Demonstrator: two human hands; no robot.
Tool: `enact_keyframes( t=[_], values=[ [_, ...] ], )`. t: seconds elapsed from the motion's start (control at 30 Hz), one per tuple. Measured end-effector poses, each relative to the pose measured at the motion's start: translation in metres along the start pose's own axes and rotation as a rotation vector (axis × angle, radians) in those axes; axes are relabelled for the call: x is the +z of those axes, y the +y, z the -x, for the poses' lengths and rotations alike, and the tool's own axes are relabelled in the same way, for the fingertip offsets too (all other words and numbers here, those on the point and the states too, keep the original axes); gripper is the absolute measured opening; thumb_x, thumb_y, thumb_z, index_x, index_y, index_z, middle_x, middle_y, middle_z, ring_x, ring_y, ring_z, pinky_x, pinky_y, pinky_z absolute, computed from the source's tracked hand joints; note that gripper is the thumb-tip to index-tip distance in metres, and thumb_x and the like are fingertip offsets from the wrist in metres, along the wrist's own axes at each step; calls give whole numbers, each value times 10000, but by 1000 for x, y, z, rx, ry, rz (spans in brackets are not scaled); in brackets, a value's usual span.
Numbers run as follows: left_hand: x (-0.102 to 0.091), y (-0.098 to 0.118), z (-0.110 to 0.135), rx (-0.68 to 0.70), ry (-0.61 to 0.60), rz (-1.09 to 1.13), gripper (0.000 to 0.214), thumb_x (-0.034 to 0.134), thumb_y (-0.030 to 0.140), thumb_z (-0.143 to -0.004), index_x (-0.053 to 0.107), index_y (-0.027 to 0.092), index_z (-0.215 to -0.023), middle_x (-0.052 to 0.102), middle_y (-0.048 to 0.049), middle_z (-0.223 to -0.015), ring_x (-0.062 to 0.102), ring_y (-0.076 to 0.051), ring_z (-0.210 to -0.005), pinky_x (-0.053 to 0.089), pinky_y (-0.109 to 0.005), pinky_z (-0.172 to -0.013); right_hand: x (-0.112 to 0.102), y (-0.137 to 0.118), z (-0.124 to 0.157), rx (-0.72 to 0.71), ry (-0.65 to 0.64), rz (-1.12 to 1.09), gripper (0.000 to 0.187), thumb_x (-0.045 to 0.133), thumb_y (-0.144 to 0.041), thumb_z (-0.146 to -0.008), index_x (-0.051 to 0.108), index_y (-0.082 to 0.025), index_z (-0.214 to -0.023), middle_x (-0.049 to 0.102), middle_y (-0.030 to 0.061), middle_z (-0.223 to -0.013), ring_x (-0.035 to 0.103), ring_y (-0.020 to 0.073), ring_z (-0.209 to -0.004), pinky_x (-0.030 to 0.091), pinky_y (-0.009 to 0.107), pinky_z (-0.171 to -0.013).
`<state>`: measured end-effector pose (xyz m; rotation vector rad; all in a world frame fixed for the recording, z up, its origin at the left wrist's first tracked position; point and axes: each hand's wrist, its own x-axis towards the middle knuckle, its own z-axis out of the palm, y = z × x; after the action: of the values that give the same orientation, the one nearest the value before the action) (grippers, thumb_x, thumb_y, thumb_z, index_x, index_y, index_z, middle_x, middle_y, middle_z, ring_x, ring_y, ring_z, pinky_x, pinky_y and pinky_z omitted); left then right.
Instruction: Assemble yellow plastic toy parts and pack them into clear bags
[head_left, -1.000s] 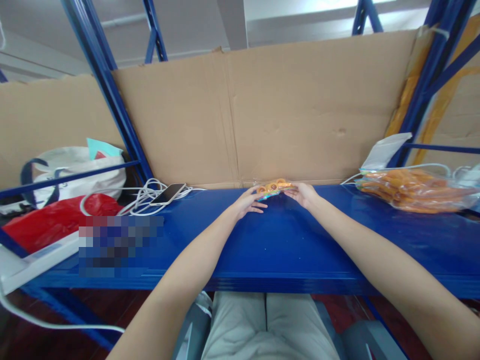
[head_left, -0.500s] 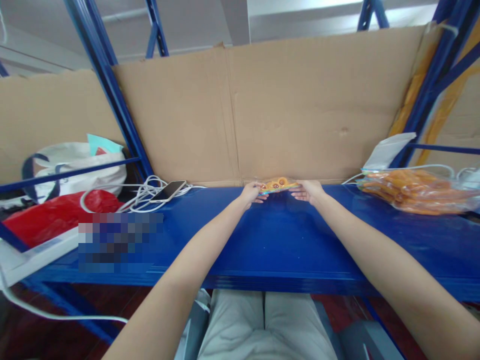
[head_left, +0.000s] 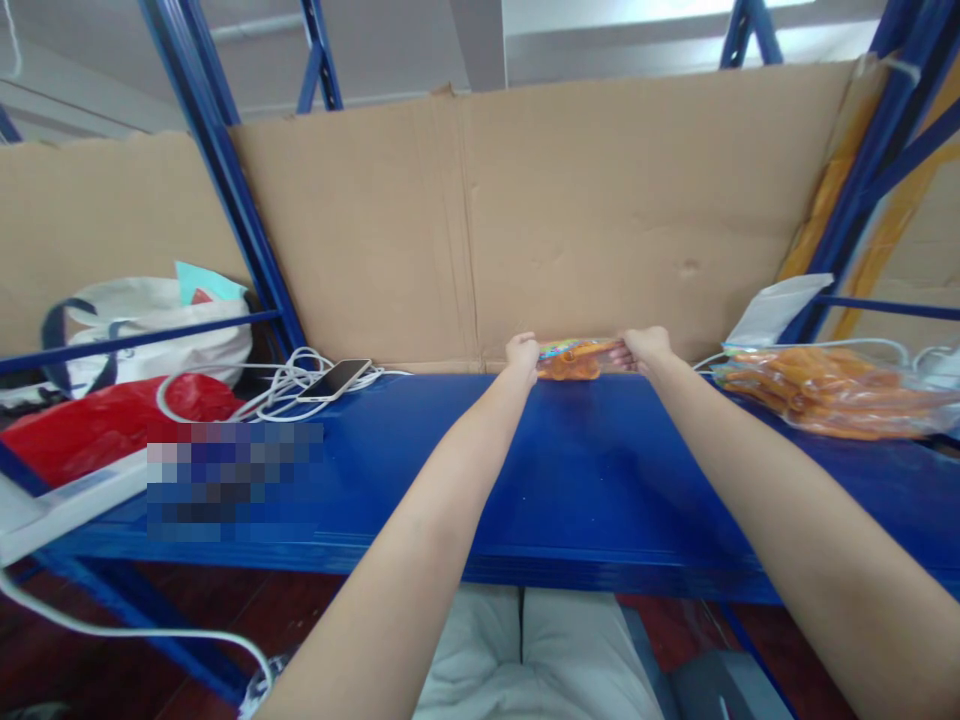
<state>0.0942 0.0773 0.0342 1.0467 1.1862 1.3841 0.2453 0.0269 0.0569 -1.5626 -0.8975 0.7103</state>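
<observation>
A small clear plastic packet with orange pieces inside [head_left: 574, 362] is stretched between my two hands near the back of the blue shelf. My left hand [head_left: 523, 356] is closed on its left end, where a patch of bright colours shows. At the other end, my right hand [head_left: 643, 350] pinches the packet's edge with its fingertips. The packet hangs upright, close to the cardboard, and its lower part is at or just above the shelf. What exactly the orange pieces are cannot be made out.
On the right lies a larger clear bag of orange items [head_left: 832, 390]. A phone [head_left: 336, 380] rests by coiled white cables [head_left: 281, 385] on the left, near a red bag [head_left: 120, 425] and a white tote [head_left: 165, 335]. Cardboard [head_left: 585, 210] walls off the back of the blue shelf [head_left: 570, 480].
Both hands have lifted the packet slightly and shifted it to the right. It has turned: the round orange pieces that showed before now appear as a flat orange mass.
</observation>
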Motion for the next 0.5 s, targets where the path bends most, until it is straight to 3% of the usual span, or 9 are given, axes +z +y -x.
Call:
enact_keyframes(
  t=[0.1,0.27,0.5],
  values=[
    [1,7,-1,5,15,24,421,534,67,-824,606,232,-1205,698,-67,-1026,692,-164,-771,580,-275,-643,2,-13,1,-35,18,-62,215,412,-86,-902,626,-86,-895,587,35,-495,420,79,-307,396,206,-378],
    [-5,21,1,54,-74,56,510,470,0,-812,597,236,-1245,692,-58,-1120,687,-140,-819,573,-242,-696,1,-26,-1,-68,53,-103,189,433,-90,-901,595,-116,-996,645,44,-592,497,99,-366,444,217,-425],
    [-17,32,12,56,-203,106,528,431,46,-888,471,236,-1379,687,-73,-1170,675,-121,-819,546,-232,-706,0,-32,-10,-156,83,-80,166,447,-155,-930,593,-131,-1005,664,75,-655,642,165,-532,515,261,-504]
  ],
)
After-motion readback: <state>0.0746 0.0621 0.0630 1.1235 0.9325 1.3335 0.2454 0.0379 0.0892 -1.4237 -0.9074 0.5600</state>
